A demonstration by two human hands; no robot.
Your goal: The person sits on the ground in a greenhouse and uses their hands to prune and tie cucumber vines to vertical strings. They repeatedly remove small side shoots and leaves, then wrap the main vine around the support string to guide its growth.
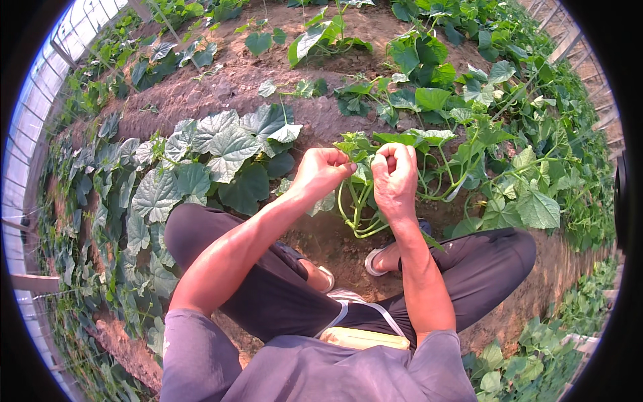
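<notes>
Both my hands are raised over a green climbing vine (359,213) with broad leaves and curved, pale green stems. My left hand (324,174) is pinched closed, thumb against fingers, beside the vine's young leaves. My right hand (396,179) is closed too, its fingers curled in against the thumb, a short gap away. What either pinch holds, if anything, is too small or hidden to name. Small bright leaves (355,145) show between and just beyond the hands. Below them, the looping stems hang down near the soil.
Large-leaved plants (228,149) crowd the left, and more vines (499,167) spread on the right. Bare soil ridges (201,97) run across beyond. My bent knees (492,258) flank the vine. A yellowish flat object (365,338) with white straps lies at my lap.
</notes>
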